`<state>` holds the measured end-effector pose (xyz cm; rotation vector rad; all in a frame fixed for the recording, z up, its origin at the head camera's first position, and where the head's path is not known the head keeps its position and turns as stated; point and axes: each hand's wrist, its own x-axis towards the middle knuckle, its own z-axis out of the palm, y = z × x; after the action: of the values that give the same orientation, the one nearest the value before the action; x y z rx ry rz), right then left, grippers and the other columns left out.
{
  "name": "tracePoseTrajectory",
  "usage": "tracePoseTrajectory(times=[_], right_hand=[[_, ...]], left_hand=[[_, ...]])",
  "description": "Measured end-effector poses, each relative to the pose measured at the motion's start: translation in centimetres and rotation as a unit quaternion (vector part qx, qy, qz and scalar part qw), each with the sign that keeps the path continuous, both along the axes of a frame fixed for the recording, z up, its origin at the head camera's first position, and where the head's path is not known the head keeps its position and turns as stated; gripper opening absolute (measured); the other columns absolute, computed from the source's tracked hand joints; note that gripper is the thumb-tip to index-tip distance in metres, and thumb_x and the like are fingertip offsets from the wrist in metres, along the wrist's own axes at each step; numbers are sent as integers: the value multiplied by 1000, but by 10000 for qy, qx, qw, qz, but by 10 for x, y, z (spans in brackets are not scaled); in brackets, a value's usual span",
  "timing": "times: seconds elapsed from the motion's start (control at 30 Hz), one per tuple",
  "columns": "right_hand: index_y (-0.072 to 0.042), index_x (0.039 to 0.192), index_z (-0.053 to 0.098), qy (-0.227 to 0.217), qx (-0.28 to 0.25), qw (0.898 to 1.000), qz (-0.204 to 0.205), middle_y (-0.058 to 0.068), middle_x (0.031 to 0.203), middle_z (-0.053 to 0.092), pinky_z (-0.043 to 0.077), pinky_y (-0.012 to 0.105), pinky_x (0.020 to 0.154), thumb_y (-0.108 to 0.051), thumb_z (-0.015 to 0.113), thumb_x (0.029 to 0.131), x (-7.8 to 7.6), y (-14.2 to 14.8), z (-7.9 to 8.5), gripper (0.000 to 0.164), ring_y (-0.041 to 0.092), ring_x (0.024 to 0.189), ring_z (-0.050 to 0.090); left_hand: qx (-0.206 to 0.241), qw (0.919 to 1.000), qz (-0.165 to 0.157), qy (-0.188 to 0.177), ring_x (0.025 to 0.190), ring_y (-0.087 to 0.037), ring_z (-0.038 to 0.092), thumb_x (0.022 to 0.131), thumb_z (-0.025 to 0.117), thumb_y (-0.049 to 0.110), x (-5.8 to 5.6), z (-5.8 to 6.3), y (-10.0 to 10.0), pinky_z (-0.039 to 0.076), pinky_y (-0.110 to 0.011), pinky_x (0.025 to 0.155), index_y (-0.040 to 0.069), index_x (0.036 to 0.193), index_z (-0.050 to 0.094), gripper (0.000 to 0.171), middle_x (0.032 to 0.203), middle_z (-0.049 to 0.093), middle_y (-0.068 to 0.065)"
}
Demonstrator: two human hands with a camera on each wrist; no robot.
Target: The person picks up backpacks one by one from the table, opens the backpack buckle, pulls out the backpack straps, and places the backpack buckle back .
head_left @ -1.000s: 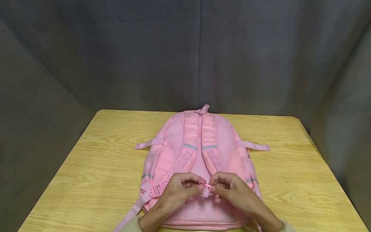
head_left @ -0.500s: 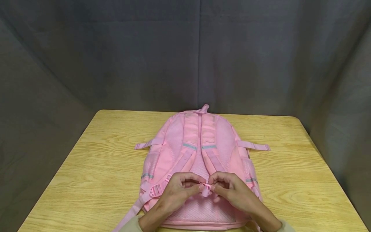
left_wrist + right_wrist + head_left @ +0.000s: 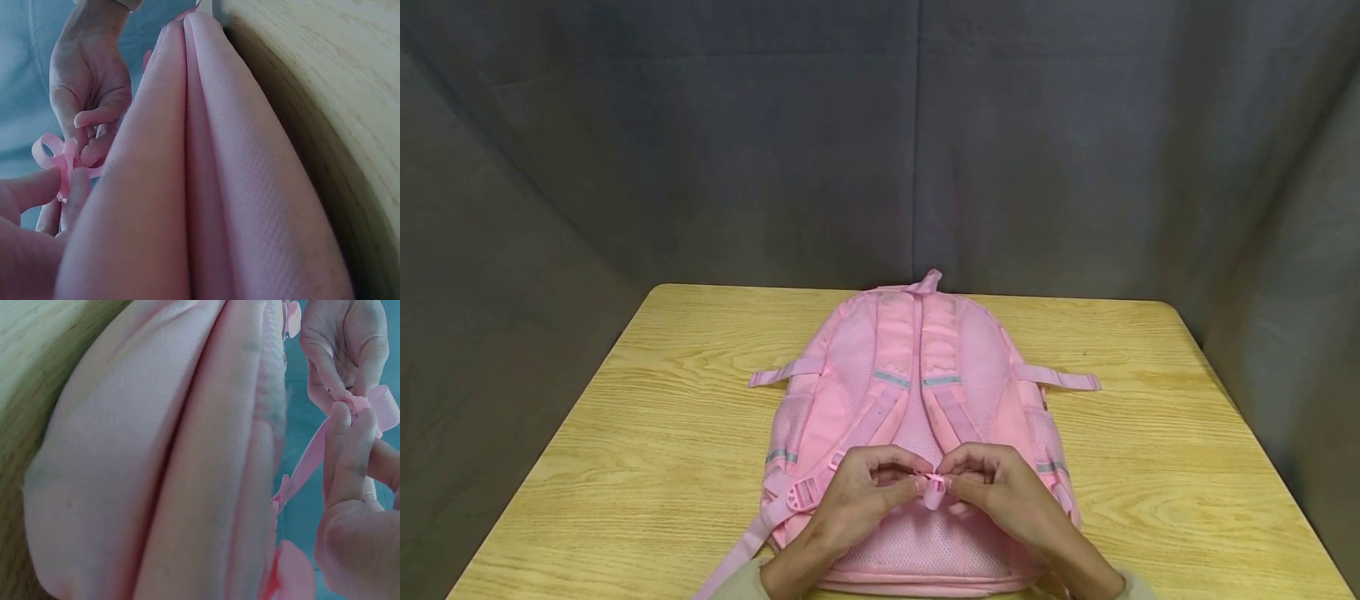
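at the left edge, my left grip (image 3: 28,240) pinches a pink plastic buckle (image 3: 67,161), and my right grip (image 3: 94,81) holds it from the far side. a loop of ribbed pink webbing (image 3: 39,154) curls beside it. a soft pink fabric bag (image 3: 240,162), creased lengthwise, fills the middle; right of it lies a pale wood-grained counter (image 3: 356,81). wrinkled blue cloth (image 3: 22,81) shows behind.

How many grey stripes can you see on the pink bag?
4 stripes: one on the left shoulder strap, one on the right strap, one on each side pocket. More may be hidden.
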<state>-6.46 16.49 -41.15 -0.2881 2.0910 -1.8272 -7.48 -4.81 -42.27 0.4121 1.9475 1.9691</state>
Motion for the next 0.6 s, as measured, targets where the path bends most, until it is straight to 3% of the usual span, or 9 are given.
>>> tracePoseTrajectory(times=[0.3, 0.6], right_hand=[[6, 106, 68, 58, 35, 9999, 106, 11, 94, 73, 60, 31, 70, -10, 65, 95, -1, 2, -1, 20, 13, 80, 67], [11, 107, 57, -316, -649, 9952, 659, 8, 91, 67, 60, 30, 74, -5, 63, 94, -2, 6, -1, 21, 11, 83, 66]], left_hand=[[17, 10000, 78, -20, 83, -9, 68, 87, 73, 5, 0, 0, 1, 54, -20, 69, -5, 103, 72, 18, 99, 72, -18], [1, 10000, 48, -78, 85, -9, 68, 88, 73, 7, 0, 0, 0, 52, -19, 70, -5, 104, 72, 20, 100, 72, -15]])
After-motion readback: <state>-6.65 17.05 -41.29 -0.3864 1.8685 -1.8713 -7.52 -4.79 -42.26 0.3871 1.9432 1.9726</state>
